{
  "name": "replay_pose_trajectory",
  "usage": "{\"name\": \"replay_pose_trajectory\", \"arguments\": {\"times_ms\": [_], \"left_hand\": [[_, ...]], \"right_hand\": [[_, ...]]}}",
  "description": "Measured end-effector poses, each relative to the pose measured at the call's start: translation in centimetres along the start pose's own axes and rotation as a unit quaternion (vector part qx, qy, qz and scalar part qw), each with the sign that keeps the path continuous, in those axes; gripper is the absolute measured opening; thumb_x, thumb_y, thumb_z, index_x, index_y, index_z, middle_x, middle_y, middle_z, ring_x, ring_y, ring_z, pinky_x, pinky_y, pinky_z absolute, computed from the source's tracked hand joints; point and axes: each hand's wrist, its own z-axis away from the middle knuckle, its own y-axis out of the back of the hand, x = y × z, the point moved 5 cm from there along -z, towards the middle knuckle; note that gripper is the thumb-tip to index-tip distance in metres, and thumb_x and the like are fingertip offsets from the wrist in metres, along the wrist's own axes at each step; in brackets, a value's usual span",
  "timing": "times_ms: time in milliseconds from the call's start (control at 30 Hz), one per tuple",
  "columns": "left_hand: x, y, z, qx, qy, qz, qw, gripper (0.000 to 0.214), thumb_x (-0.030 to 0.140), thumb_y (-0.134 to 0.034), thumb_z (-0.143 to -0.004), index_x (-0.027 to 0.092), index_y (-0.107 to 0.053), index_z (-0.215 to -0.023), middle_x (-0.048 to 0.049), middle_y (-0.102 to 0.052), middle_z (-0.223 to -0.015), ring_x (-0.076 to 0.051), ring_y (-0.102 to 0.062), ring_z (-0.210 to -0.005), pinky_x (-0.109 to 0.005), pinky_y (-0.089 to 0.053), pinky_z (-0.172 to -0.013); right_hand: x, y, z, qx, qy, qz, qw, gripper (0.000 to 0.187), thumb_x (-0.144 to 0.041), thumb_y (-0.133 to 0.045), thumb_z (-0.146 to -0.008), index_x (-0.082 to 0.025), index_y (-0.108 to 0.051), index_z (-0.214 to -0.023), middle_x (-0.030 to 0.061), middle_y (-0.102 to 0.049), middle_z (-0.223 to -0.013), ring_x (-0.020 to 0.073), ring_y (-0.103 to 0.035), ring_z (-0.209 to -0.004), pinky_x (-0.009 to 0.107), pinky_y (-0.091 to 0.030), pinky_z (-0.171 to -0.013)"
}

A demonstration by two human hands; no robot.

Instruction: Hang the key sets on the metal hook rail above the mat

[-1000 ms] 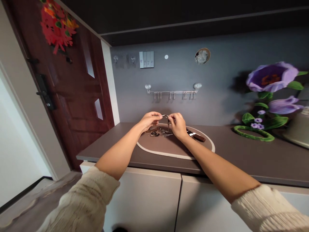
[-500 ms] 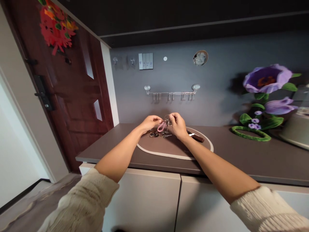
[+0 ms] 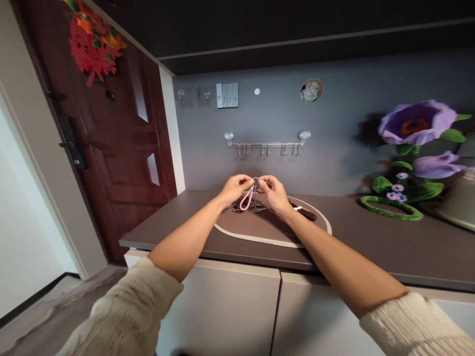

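My left hand (image 3: 236, 188) and my right hand (image 3: 275, 193) meet over an oval brown mat (image 3: 272, 230) with a pale rim. Both pinch a thin metal key ring (image 3: 255, 178) between thumb and fingers, one on each side. A pink strap loop (image 3: 245, 200) with a metal end hangs just below my left fingertips. A key hangs between the hands, partly hidden. Loose keys (image 3: 257, 209) lie on the mat beneath them. Beside my right wrist rests a dark brown key case (image 3: 306, 213).
A clear hook rail (image 3: 265, 144) is fixed to the grey wall behind my hands. Purple flower decorations (image 3: 417, 123) and a pale lampshade-like object (image 3: 460, 200) stand on the counter (image 3: 345, 237) at right. A dark red door (image 3: 122, 163) is at left.
My hands have drawn closer together, the left moving up to the ring. The pink strap now hangs lower, below the left fingers. The view has shifted slightly left.
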Motion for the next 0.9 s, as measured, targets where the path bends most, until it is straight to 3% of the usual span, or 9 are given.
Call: {"name": "replay_pose_trajectory", "arguments": {"times_ms": [300,600,767,900], "left_hand": [[0.0,0.3,-0.3,0.03,0.005,0.011,0.999,0.028,0.039,-0.06,-0.068,0.013,-0.059,-0.076,-0.0013,-0.059,-0.071,-0.009,-0.051,-0.063,-0.023,-0.04,-0.064],[0.6,0.6,-0.3,0.05,-0.056,-0.032,0.997,0.022,0.034,-0.057,-0.071,0.013,-0.061,-0.074,-0.0041,-0.062,-0.074,-0.013,-0.054,-0.07,-0.026,-0.041,-0.071],[0.6,2.0,-0.7,0.136,-0.063,-0.008,0.989,0.024,0.037,-0.054,-0.072,0.014,-0.061,-0.071,-0.0025,-0.061,-0.07,-0.012,-0.051,-0.067,-0.024,-0.038,-0.067],[-0.2,3.8,-1.0,0.222,-0.022,0.044,0.974,0.023,0.035,-0.051,-0.074,0.014,-0.06,-0.069,0.0005,-0.055,-0.062,-0.009,-0.046,-0.058,-0.022,-0.035,-0.06]], "right_hand": [[-0.5,-0.4,0.5,-0.03,-0.006,0.033,0.999,0.024,-0.04,-0.059,-0.068,-0.017,-0.057,-0.076,0.0006,-0.058,-0.073,0.0124,-0.052,-0.069,0.026,-0.041,-0.07],[-0.1,0.1,-0.4,0.008,-0.004,0.042,0.999,0.029,-0.043,-0.061,-0.065,-0.016,-0.059,-0.072,0.0028,-0.06,-0.073,0.014,-0.052,-0.07,0.028,-0.04,-0.072],[-1.2,-0.7,-2.0,0.02,-0.011,0.023,0.999,0.028,-0.043,-0.062,-0.064,-0.015,-0.057,-0.069,0.0004,-0.057,-0.067,0.0118,-0.049,-0.064,0.027,-0.04,-0.068],[-1.5,-1.8,-4.3,0.029,-0.036,-0.023,0.999,0.027,-0.041,-0.063,-0.062,-0.016,-0.055,-0.067,-0.0019,-0.053,-0.063,0.0096,-0.048,-0.06,0.025,-0.041,-0.064]]}}
